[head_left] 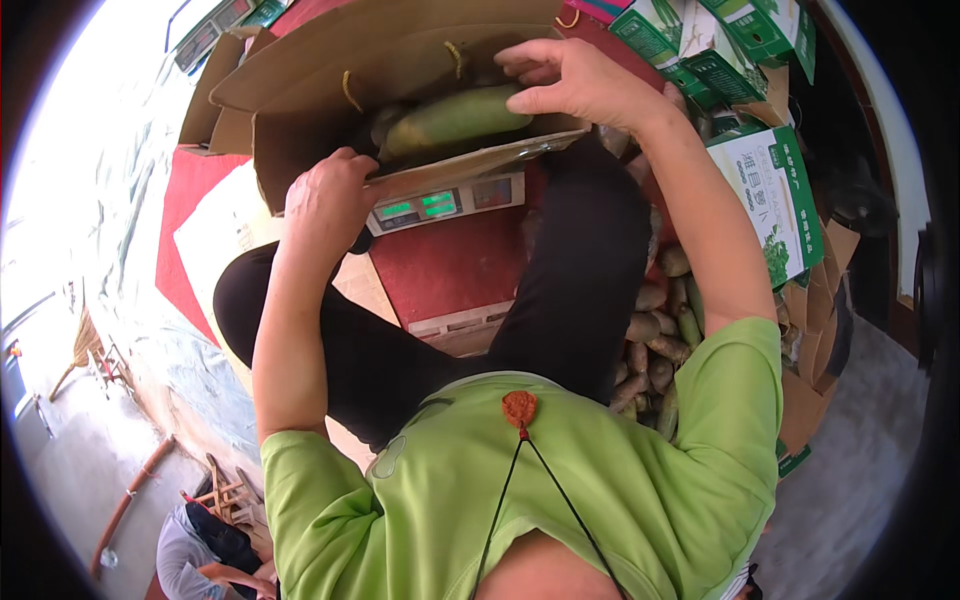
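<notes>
You get a single view, worn on your head and aimed steeply down over your own chest and knees. It sits close: your left hand (pixel 325 200) and right hand (pixel 575 80) fill the upper middle. The fisheye bends edges near the rim, where corners go dark.

Red mat (pixel 445 265) spread over the floor, bearing a digital scale (pixel 447 203). On the scale, an open cardboard box (pixel 300 140). Right of the scale, a heap of brownish-green roots (pixel 655 345) and stacked green-and-white cartons (pixel 775 200).
</notes>
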